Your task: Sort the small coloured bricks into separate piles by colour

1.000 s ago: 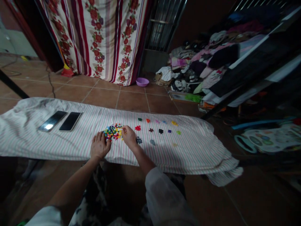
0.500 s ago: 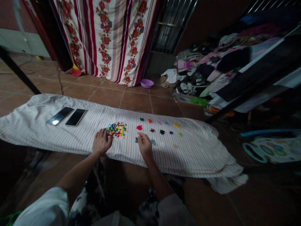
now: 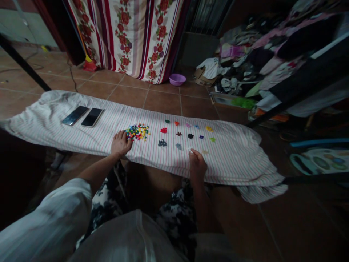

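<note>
A mixed pile of small coloured pieces [image 3: 139, 131] lies on the striped cloth [image 3: 109, 142]. My left hand [image 3: 120, 143] rests at the pile's left edge, palm down with its fingers spread a little. Right of the pile are small groups sorted by colour, among them red [image 3: 163, 130], black [image 3: 190, 136], dark grey [image 3: 162, 143], light grey [image 3: 178, 146] and yellow [image 3: 209, 128]. My right hand [image 3: 197, 162] is closed in a pinch at the small white pieces [image 3: 190, 149]; whatever sits between its fingertips is too small to make out.
Two phones [image 3: 75, 115] [image 3: 92, 117] lie on the cloth's left part. Beyond the cloth, a purple basin [image 3: 177, 79] stands on the tiled floor by a flowered curtain [image 3: 136, 40]. Heaped clothes [image 3: 240, 72] are at the right. Dark bars slant past both sides.
My right hand has moved right, from beside the dark grey group to the white pieces, uncovering the grey groups. My left hand stays by the pile. The camera view has tilted down.
</note>
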`<control>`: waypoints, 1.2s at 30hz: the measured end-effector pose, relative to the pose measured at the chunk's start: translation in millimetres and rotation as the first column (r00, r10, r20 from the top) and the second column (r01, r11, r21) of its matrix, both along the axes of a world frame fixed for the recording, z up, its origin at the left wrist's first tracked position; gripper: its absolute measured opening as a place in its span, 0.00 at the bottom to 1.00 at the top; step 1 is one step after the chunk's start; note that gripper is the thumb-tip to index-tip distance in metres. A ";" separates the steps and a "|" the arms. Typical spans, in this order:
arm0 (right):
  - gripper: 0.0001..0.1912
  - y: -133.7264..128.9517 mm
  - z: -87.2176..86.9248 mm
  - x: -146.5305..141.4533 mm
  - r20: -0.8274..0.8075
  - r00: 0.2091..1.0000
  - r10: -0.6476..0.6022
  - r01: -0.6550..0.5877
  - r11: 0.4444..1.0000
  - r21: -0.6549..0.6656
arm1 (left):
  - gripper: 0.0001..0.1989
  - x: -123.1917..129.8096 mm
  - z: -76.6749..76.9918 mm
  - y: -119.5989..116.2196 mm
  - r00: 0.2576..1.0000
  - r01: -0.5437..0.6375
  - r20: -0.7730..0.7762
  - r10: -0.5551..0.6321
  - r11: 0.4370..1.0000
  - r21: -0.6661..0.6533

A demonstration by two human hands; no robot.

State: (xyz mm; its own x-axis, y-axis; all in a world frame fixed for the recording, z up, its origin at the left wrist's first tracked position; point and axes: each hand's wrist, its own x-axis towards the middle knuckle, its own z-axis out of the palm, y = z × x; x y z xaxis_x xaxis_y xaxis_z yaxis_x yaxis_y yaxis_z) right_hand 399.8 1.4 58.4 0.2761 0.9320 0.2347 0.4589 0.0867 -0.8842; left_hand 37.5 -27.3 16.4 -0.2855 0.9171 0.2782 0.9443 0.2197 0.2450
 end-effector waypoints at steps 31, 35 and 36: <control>0.19 50.6 -47.1 43.2 0.265 0.964 -0.017 0.017 1.000 0.002 | 0.28 0.5 -0.4 -2.7 1.000 0.010 -0.006 -0.010 0.999 0.052; 0.20 56.7 -52.4 38.2 0.303 0.953 -0.017 0.017 1.000 0.002 | 0.26 0.4 0.0 -4.3 0.998 0.051 0.038 -0.055 0.995 0.088; 0.20 57.4 -53.6 37.6 0.312 0.950 -0.018 0.019 1.000 0.000 | 0.26 0.5 0.4 -4.7 0.997 0.058 0.043 -0.062 0.994 0.088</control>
State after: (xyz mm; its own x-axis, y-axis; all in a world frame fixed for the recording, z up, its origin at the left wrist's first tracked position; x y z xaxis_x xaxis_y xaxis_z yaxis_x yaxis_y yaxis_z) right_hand 437.4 58.8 4.9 0.2068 0.9282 0.3093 0.7133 0.0733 -0.6970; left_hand 38.0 -32.0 16.8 -0.2454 0.9059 0.3452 0.9423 0.1394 0.3043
